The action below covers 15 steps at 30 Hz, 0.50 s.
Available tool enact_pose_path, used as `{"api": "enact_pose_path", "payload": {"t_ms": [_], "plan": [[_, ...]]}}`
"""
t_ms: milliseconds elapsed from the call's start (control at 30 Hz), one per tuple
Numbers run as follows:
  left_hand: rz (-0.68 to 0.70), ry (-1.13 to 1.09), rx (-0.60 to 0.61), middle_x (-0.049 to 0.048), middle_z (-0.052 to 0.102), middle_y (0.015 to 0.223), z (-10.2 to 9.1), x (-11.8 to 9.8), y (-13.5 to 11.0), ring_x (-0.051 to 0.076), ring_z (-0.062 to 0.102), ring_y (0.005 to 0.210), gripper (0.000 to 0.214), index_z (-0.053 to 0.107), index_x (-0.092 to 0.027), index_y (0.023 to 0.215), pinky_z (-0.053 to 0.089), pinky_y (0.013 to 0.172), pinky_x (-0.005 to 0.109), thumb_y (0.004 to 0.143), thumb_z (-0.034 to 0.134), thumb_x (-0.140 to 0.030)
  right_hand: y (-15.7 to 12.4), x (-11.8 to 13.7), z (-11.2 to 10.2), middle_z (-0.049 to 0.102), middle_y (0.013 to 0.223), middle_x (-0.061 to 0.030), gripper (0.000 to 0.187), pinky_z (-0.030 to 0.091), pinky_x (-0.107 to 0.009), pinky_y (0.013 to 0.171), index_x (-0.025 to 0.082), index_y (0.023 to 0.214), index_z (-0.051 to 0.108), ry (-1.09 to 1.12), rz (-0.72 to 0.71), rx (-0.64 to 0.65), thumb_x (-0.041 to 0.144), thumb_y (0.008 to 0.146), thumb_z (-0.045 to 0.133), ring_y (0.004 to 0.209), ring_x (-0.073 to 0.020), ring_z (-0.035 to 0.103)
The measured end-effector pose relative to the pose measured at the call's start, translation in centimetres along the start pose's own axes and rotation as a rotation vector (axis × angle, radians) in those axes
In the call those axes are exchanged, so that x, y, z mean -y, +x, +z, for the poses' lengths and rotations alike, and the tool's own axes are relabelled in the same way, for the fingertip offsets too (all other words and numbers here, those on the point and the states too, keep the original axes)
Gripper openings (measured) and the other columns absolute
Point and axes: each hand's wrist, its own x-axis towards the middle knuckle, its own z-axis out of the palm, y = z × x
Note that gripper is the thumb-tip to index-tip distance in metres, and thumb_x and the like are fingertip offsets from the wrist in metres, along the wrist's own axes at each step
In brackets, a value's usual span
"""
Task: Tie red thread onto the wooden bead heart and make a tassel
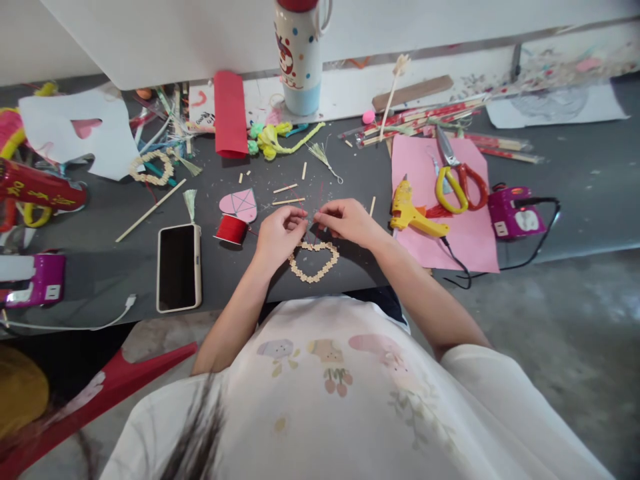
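Left hand (280, 233): thumb and fingertips pinched together on thin red thread (321, 192).
Right hand (347, 219): thumb and fingertips likewise closed on thin red thread, just right of left hand.
Heart-shaped ring of small pale pieces (313, 278): flat on dark grey table (350, 173), at near edge, just below hands.
Red thread spool (231, 229): left of left hand, near pink rounded paper cutout (239, 205).
Yellow glue gun (414, 213): right, on pink paper sheet (480, 247).
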Motion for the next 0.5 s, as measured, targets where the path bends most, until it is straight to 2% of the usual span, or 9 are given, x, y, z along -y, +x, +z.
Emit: {"api": "enact_pose_path", "payload": {"t_ms": [267,500], "plan": [[0.033,0.033,0.001,0.0023,0.067,0.072,-0.27,-0.42,0.20,0.012,0.059,0.061,0.022,0.065,-0.015,0.081,0.046,0.058,0.024,0.076,0.065,-0.037,0.92,-0.48,-0.13,0.062,0.064,0.0005,0.028,0.034,-0.021,0.048,0.014,0.077,0.068,-0.032,-0.065,-0.044,0.039,0.084,0.058,0.046,-0.0050,0.044],[0.021,0.082,0.016,0.0012,0.067,0.067,-0.61,-0.54,-0.40,0.012,0.060,0.059,0.021,0.066,-0.016,0.077,0.044,0.056,0.023,0.076,0.065,-0.037,0.88,-0.39,-0.34,0.055,0.055,0.0034,0.029,0.031,-0.022,0.050,0.013,0.073,0.068,-0.110,-0.063,-0.011,0.038,0.084,0.057,0.046,-0.0054,0.042]]}}
